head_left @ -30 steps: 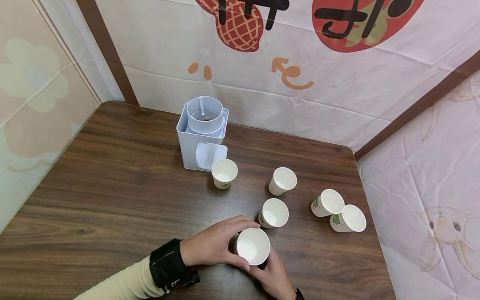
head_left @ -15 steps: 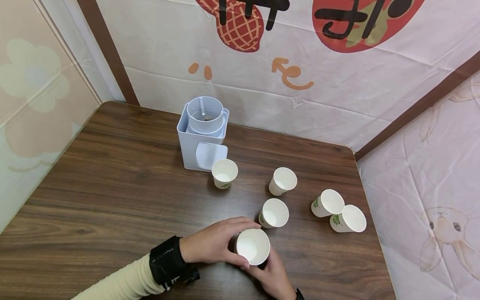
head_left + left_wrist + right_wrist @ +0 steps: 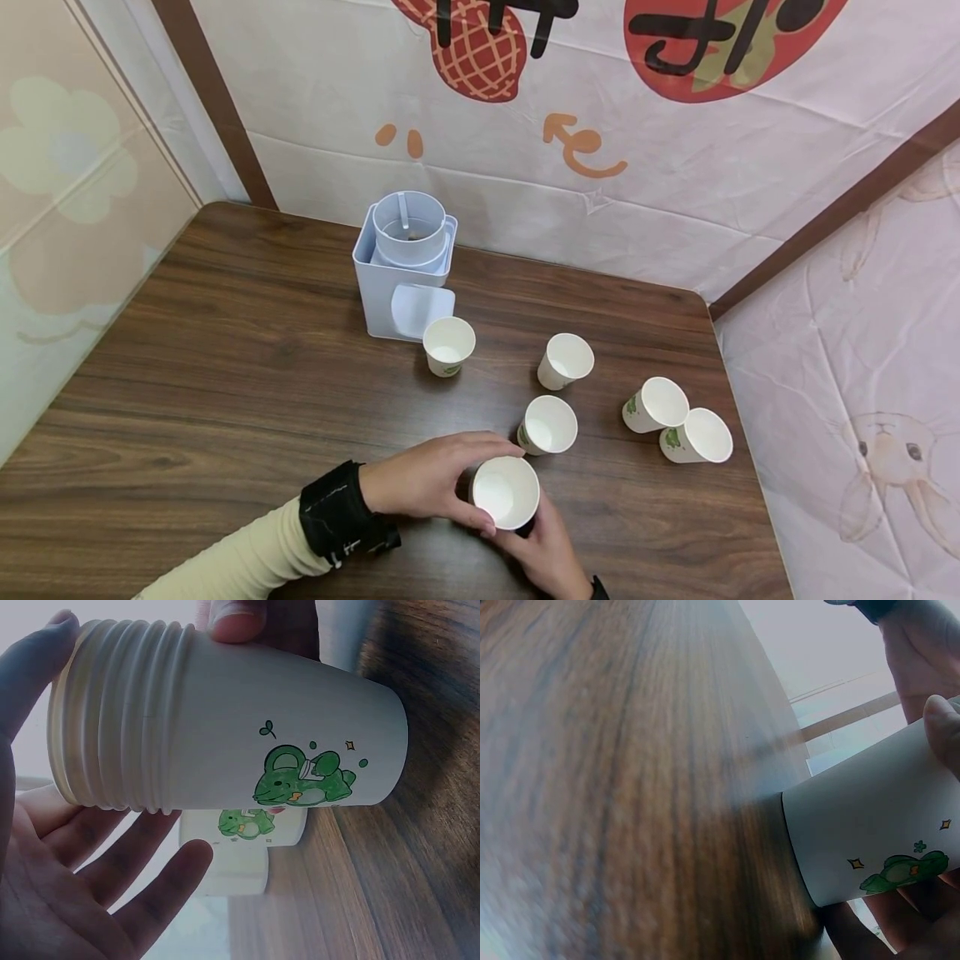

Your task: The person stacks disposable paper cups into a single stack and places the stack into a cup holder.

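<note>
A stack of nested white paper cups stands near the front of the table, its open top facing up in the head view. My left hand holds it around the upper rims, thumb on the near side and fingers on the far side. Lower on the stack, my right hand grips the cup's body from the right. A green cartoon animal is printed on the side. Just behind the stack stands a single paper cup, close to my left fingertips.
Farther back are paper cups by a light-blue plastic dispenser and at mid-table. Two more cups stand side by side at the right. A printed cloth wall borders the table's back edge.
My left wrist and forearm have shifted slightly away from the near edge. Both hands keep their hold on the cup stack, and the other cups stay put.
</note>
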`<state>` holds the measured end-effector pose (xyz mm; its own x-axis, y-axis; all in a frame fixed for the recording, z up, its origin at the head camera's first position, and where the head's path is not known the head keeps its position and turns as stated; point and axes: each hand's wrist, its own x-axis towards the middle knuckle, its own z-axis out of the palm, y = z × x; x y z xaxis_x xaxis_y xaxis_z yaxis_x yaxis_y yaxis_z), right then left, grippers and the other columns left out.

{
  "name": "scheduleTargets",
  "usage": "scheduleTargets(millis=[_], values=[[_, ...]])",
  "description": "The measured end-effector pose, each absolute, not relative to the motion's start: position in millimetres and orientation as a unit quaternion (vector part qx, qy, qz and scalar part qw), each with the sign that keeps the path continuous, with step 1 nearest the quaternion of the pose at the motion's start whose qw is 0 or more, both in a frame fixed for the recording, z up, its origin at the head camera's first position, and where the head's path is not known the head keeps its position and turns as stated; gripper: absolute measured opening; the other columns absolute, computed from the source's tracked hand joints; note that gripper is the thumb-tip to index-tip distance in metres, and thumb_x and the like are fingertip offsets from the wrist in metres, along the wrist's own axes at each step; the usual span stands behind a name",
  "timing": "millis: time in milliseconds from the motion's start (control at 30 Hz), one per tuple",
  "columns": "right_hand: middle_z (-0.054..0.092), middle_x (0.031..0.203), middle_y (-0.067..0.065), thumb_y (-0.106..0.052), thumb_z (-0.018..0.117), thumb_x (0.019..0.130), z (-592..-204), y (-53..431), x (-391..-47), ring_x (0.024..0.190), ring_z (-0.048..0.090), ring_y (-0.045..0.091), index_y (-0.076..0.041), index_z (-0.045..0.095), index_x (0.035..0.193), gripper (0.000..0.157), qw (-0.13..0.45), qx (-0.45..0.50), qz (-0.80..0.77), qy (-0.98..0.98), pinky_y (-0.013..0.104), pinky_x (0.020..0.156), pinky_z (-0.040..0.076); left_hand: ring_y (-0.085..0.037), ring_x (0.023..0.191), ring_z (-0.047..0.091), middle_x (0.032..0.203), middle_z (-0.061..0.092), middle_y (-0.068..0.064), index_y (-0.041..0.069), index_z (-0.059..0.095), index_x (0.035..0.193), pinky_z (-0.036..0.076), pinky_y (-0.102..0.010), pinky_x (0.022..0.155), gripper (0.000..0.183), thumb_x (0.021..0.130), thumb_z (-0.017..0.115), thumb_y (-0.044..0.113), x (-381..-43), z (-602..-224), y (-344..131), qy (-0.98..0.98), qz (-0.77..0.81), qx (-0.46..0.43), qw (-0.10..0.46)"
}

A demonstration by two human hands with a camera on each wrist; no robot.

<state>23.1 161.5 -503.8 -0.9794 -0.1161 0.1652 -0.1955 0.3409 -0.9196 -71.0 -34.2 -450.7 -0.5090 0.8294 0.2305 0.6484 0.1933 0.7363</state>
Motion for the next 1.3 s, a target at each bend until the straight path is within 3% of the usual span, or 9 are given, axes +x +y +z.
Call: scheduleTargets(millis=[233, 533, 800, 1033, 1300], values=[[0.061, 0.121, 0.014, -0.010, 0.080, 0.073, -529, 169, 21, 0.107, 0.058, 0.025, -0.001, 0.047, 0.132, 0.069, 0.032, 0.112, 0.569, -0.814, 0.034, 0.091, 0.048, -0.013, 0.128, 0.043, 0.136, 0.051, 0.004, 0.015, 0.047, 0.140, 0.039, -0.034, 0.105, 0.077, 0.078, 0.065, 0.057, -74, -451, -33, 0.760, 0.423, 0.480, 0.111], [0.057, 0.129, 0.010, -0.018, 0.080, 0.074, -533, 171, 17, 0.114, 0.055, 0.019, -0.012, 0.044, 0.138, 0.074, 0.036, 0.137, 0.567, -0.812, 0.028, 0.097, 0.044, -0.012, 0.114, 0.053, 0.130, 0.055, 0.003, 0.014, 0.050, 0.137, 0.048, -0.032, 0.093, 0.058, 0.089, 0.057, 0.047, -88, -446, -39, 0.778, 0.452, 0.434, 0.056], [0.058, 0.127, 0.012, -0.016, 0.081, 0.072, -532, 170, 17, 0.113, 0.056, 0.025, -0.009, 0.045, 0.136, 0.074, 0.035, 0.127, 0.566, -0.814, 0.032, 0.097, 0.045, -0.015, 0.116, 0.051, 0.127, 0.056, -0.001, 0.010, 0.052, 0.133, 0.047, -0.037, 0.096, 0.051, 0.088, 0.066, 0.031, -110, -446, -51, 0.784, 0.472, 0.402, -0.016], [0.059, 0.123, 0.020, -0.011, 0.081, 0.070, -514, 165, 20, 0.110, 0.058, 0.029, 0.002, 0.046, 0.132, 0.072, 0.032, 0.120, 0.557, -0.821, 0.032, 0.095, 0.046, -0.018, 0.124, 0.046, 0.133, 0.053, -0.006, 0.007, 0.052, 0.133, 0.039, -0.037, 0.104, 0.053, 0.088, 0.065, 0.032, -130, -446, -62, 0.805, 0.459, 0.369, -0.074], [0.060, 0.122, 0.019, -0.010, 0.082, 0.069, -520, 166, 21, 0.109, 0.058, 0.031, -0.001, 0.047, 0.132, 0.073, 0.037, 0.117, 0.564, -0.816, 0.032, 0.095, 0.046, -0.025, 0.131, 0.037, 0.143, 0.043, -0.013, 0.004, 0.045, 0.139, 0.032, -0.044, 0.107, 0.076, 0.077, 0.076, 0.037, -154, -458, -67, 0.815, 0.484, 0.303, -0.103]])
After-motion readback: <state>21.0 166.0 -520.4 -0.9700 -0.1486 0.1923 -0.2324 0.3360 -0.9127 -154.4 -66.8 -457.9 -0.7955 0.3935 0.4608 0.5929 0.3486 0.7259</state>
